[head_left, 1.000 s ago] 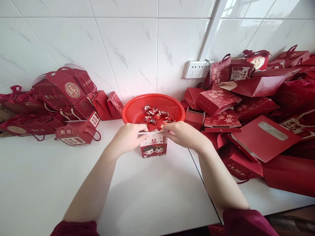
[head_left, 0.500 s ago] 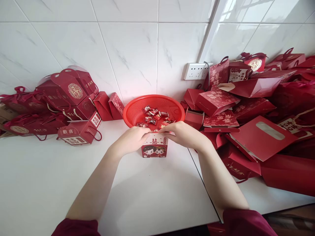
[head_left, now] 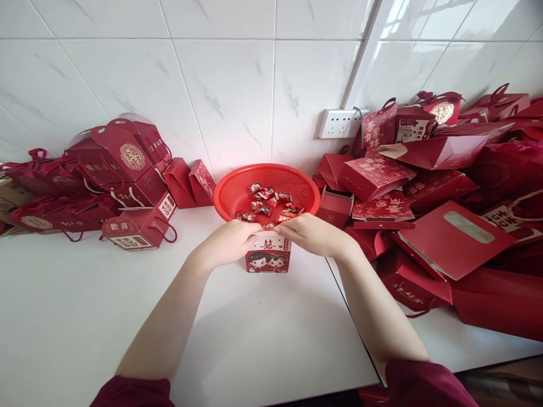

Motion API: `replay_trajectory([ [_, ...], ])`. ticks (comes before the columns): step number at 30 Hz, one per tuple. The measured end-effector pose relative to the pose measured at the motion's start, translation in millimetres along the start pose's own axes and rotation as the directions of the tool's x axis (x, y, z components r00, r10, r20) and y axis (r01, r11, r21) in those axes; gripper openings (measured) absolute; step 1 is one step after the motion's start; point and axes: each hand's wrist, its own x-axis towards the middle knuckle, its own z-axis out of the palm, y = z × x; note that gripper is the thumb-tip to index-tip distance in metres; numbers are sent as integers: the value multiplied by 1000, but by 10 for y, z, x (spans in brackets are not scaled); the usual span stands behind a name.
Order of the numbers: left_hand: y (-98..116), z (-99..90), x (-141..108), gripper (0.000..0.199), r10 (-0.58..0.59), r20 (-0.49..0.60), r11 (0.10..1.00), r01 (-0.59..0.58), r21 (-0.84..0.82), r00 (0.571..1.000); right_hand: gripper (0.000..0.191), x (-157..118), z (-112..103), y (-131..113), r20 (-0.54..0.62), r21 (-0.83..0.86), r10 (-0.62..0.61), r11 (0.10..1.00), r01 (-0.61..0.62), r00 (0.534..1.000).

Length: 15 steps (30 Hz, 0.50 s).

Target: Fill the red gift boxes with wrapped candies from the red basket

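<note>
A small red and white box [head_left: 268,261] with two cartoon figures on its front stands upright on the white table [head_left: 271,328]. My left hand [head_left: 227,240] pinches the box's top edge from the left, and my right hand [head_left: 320,234] does so from the right, fingertips nearly meeting. My fingers partly hide the top of the box. Just behind it is a red plastic basket [head_left: 223,198] holding several wrapped candies [head_left: 265,200].
On the left, several red gift boxes [head_left: 123,152] are stacked by the tiled wall. A large heap of red boxes and bags [head_left: 458,237] covers the right side. A white power strip [head_left: 339,123] is at the wall.
My fingertips have come closer together over the top of the box. The whole view has shifted slightly.
</note>
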Motion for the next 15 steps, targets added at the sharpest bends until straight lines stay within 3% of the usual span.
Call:
replay_trajectory([
  [4, 23, -20, -25, 28, -20, 30, 1000, 20, -8, 999, 45, 13, 12, 8, 17, 26, -19, 999, 19, 1000],
  [10, 21, -51, -38, 37, -33, 70, 987, 43, -154, 997, 41, 21, 26, 13, 18, 15, 2, 1000, -2, 1000],
  [15, -39, 15, 10, 33, -11, 85, 993, 21, -112, 996, 28, 28, 56, 53, 21, 15, -13, 1000, 12, 1000],
])
